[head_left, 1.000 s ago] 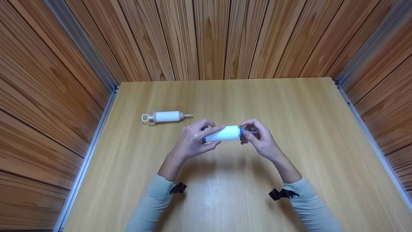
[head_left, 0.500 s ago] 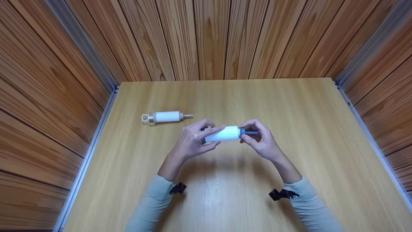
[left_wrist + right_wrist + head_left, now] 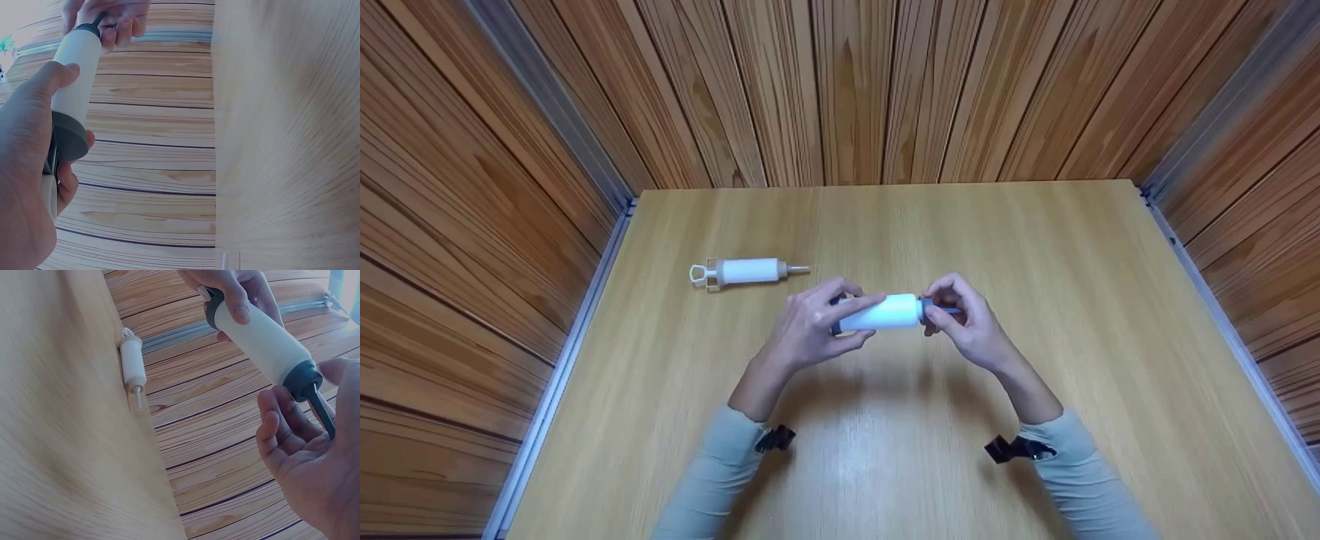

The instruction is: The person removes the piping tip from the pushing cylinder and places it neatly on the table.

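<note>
A syringe with a white barrel and dark blue-grey ends is held level above the table. My left hand grips its rear end, thumb and fingers around the barrel. In the left wrist view, a pale part of the handle shows under that palm. At the other end, my right hand pinches the dark nozzle cap between thumb and fingers. The thin dark nozzle points toward the right palm. Farther back on the left lies a second syringe, white with beige ends and a loop handle; neither hand touches it.
A light wooden table lies beneath both hands. Wood-plank walls stand behind and at both sides, with metal rails along the table's side edges. Each sleeve carries a small black wrist camera.
My right thumb and fingers shift around the nozzle cap: the thumb sits lower half a second ago and lies over the cap now. My left hand and the second syringe stay put.
</note>
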Demonstrator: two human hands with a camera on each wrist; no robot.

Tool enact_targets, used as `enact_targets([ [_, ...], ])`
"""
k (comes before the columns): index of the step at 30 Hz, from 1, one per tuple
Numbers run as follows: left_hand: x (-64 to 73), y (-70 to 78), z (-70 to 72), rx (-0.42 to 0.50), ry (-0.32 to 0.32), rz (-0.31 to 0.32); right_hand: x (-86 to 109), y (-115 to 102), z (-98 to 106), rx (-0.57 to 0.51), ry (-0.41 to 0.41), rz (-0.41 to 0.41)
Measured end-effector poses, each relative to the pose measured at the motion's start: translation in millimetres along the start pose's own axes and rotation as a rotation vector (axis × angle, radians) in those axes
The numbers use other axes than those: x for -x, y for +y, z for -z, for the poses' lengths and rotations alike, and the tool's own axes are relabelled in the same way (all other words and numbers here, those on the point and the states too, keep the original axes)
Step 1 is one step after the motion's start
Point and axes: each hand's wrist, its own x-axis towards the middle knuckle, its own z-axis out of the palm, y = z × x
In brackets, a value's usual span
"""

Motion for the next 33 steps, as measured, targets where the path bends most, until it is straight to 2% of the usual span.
enact_targets([
  [13, 1.2, -0.5, 1.1, 0.021, -0.013, 0.007, 2.5, 4.0, 0.2, 0.003, -0.015, 0.113],
  [27, 0.0, 0.3, 1.0, 0.008, 0.007, 0.007, 2.6, 1.5, -3.3, 0.019, 0.012, 0.013],
  [33, 0.2, 0.3, 0.0, -0.007, 0.013, -0.003, 3.1, 2.8, -5.1, -0.011, 0.032, 0.038],
])
